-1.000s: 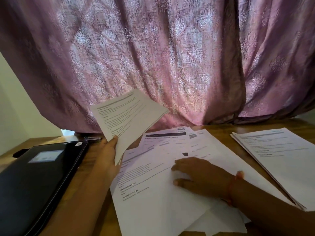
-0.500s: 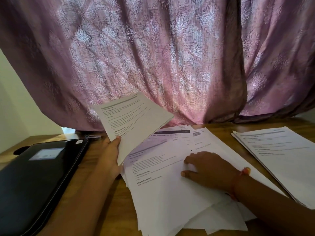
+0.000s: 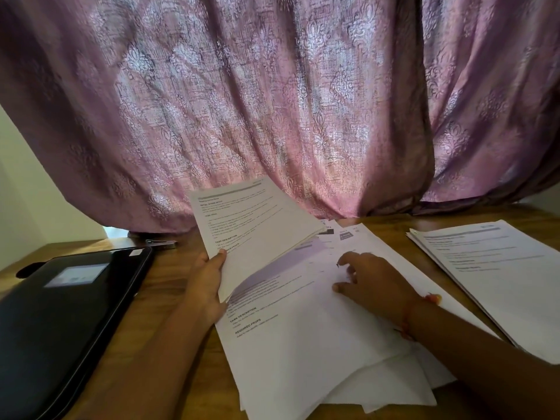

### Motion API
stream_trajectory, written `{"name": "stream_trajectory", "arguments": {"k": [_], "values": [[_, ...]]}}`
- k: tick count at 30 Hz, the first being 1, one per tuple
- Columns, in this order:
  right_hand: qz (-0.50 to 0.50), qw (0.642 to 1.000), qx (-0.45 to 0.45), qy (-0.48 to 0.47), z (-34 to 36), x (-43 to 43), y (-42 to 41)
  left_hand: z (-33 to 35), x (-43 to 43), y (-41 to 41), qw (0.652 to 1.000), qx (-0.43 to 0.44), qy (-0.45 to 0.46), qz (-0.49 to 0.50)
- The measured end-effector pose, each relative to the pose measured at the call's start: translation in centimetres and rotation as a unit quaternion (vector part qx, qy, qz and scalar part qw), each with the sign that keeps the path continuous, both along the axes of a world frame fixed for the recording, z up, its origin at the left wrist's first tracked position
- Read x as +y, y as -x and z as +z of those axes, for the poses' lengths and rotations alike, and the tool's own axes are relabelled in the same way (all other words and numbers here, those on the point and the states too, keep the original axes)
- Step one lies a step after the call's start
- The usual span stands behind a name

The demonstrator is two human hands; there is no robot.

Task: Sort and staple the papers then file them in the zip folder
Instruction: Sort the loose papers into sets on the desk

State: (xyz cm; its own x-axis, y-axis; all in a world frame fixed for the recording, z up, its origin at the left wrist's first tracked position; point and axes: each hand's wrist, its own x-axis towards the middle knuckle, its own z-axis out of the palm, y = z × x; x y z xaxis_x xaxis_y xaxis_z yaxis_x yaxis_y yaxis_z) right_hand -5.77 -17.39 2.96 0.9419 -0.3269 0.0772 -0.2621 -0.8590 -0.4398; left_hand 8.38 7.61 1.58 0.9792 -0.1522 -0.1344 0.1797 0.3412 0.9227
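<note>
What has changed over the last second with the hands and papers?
The right hand slid farther up the loose pile, fingers lifting off it. The left hand keeps gripping its raised sheaf. The folder and right stack stayed put.

Legible print is confined to two documents. On the sheaf of papers (image 3: 257, 225) gripped by the left hand (image 3: 206, 283), bold headings read "TASK GOAL" and "TASK DESCRIPTION"; a further heading sits partly under the thumb and cannot be made out. On the top sheet of the loose pile (image 3: 303, 328) beneath the right hand (image 3: 372, 283), just right of the left wrist, headings read "TASK DESCRIPTION" and "REQUIRED PROPS". Body text on both is too small to read. The stack (image 3: 497, 274) right of the right hand carries blurred headings only.
</note>
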Motion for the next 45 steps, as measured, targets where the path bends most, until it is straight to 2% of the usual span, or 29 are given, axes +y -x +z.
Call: {"name": "stream_trajectory", "arguments": {"k": [4,7,14,17,23,25,28,32,35,39,42,45], "values": [[-0.026,0.995,-0.033,-0.096,0.1,-0.1,-0.3,0.0,0.0,0.0,1.0,0.002,0.001,-0.002],[-0.04,0.99,-0.041,-0.126,0.1,-0.3,-0.4,0.2,-0.1,0.2,1.0,0.003,0.007,-0.003],[-0.02,0.994,-0.044,-0.101,0.1,-0.2,-0.6,0.3,0.0,0.3,1.0,0.008,-0.009,-0.001],[-0.041,0.992,-0.067,-0.101,0.3,-0.6,-0.6,0.5,0.0,0.5,1.0,0.004,-0.005,-0.009],[-0.136,0.966,-0.2,-0.085,1.7,-3.7,0.3,0.7,0.1,0.8,1.0,-0.002,-0.004,-0.022],[-0.158,0.946,-0.255,-0.124,2.2,-4.6,0.7,0.9,0.1,0.9,1.0,-0.011,-0.006,-0.026],[-0.172,0.909,-0.356,-0.129,3.0,-5.2,1.2,1.3,0.0,1.3,0.999,-0.025,-0.006,-0.033],[-0.152,0.879,-0.447,-0.063,3.9,-5.1,1.6,1.7,-0.1,1.6,0.999,-0.039,-0.009,-0.035],[-0.121,0.875,-0.468,0.005,4.3,-4.4,2.0,2.1,-0.2,2.0,0.998,-0.058,-0.001,-0.032],[-0.087,0.869,-0.486,0.033,4.8,-3.2,2.4,2.7,-0.5,2.7,0.996,-0.081,0.002,-0.03],[-0.062,0.866,-0.496,0.007,5.1,-2.6,2.4,3.0,-0.6,3.1,0.995,-0.088,0.008,-0.048],[-0.026,0.859,-0.5,-0.111,5.1,-2.3,2.1,3.2,-0.8,3.3,0.994,-0.087,0.023,-0.063]]}}
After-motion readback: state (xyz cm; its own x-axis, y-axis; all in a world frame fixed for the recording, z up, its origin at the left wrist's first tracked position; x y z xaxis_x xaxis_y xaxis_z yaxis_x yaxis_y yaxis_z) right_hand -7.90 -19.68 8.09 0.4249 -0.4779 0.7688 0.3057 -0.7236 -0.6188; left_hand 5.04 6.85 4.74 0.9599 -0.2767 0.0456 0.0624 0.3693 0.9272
